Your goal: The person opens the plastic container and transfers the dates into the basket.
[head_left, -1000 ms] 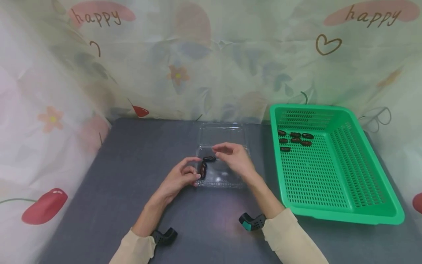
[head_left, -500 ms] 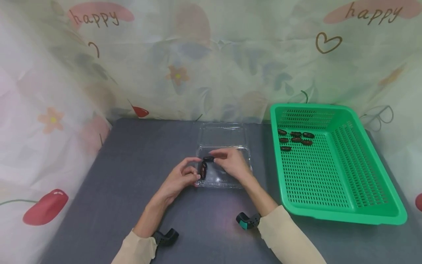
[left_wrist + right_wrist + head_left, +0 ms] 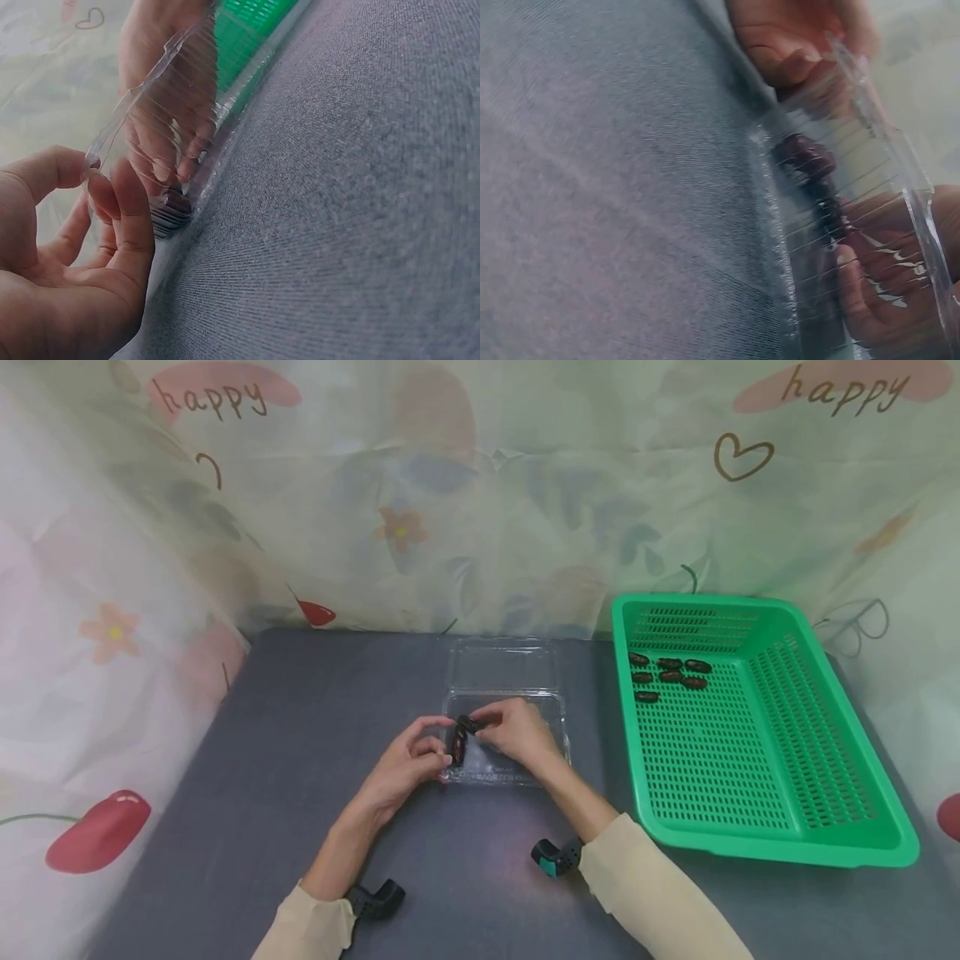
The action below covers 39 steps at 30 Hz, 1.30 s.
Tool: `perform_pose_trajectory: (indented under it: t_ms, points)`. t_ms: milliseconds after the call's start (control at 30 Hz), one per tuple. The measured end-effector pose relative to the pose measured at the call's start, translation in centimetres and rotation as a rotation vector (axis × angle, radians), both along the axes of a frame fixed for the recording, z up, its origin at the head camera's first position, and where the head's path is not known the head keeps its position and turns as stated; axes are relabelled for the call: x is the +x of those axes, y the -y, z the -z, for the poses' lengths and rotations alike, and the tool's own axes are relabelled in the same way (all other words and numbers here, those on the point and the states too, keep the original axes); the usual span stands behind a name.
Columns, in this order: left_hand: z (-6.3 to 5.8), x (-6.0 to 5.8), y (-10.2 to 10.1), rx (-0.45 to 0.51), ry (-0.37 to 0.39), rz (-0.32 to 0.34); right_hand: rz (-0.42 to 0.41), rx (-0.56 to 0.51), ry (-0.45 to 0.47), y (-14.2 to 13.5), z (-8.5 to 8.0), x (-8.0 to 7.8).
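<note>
A clear plastic clamshell box (image 3: 510, 770) lies with its lid (image 3: 502, 667) folded back behind it. My left hand (image 3: 408, 760) pinches the box's left rim between thumb and finger; the left wrist view shows this rim (image 3: 133, 96) close up. Inside, a dark brown date (image 3: 458, 748) lies lengthwise along the left wall. My right hand (image 3: 521, 732) reaches into the box and pinches another date (image 3: 468, 724) at the far left corner, close to the first one's end. In the right wrist view, a date (image 3: 808, 154) shows through the clear wall.
A green perforated basket (image 3: 780, 850) stands to the right, with several dates (image 3: 671, 677) in its far left part. Grey cloth (image 3: 315, 693) covers the table. A printed curtain (image 3: 502, 527) hangs behind and along the sides.
My right hand has come down onto the date at the back of the box, gripped it, and shifted it left and slightly tilted. The left hand has stayed at the rim.
</note>
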<state>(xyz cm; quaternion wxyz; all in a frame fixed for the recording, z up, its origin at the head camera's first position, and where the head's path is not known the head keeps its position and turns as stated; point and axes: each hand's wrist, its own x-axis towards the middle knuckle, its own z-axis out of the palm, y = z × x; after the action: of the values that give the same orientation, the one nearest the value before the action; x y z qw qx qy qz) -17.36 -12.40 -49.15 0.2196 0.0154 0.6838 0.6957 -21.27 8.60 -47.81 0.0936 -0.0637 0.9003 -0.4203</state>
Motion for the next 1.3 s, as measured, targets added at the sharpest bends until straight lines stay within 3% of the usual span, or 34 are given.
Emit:
perform_pose_trajectory:
  t_ms: [367, 633, 900, 1300]
  points:
    - [0.0, -0.2, 0.5, 0.008, 0.001, -0.026, 0.008, 0.08, -0.092, 1.3, 0.3, -0.4]
    - [0.2, -0.1, 0.8, 0.003, 0.013, -0.047, -0.01, 0.098, -0.082, 1.9, 0.0, -0.5]
    - [0.2, -0.1, 0.8, 0.02, 0.006, -0.047, 0.032, 0.127, -0.078, 2.4, 0.0, -0.7]
    - [0.1, -0.1, 0.6, 0.009, 0.021, -0.041, 0.047, -0.017, 0.032, 1.8, -0.4, -0.3]
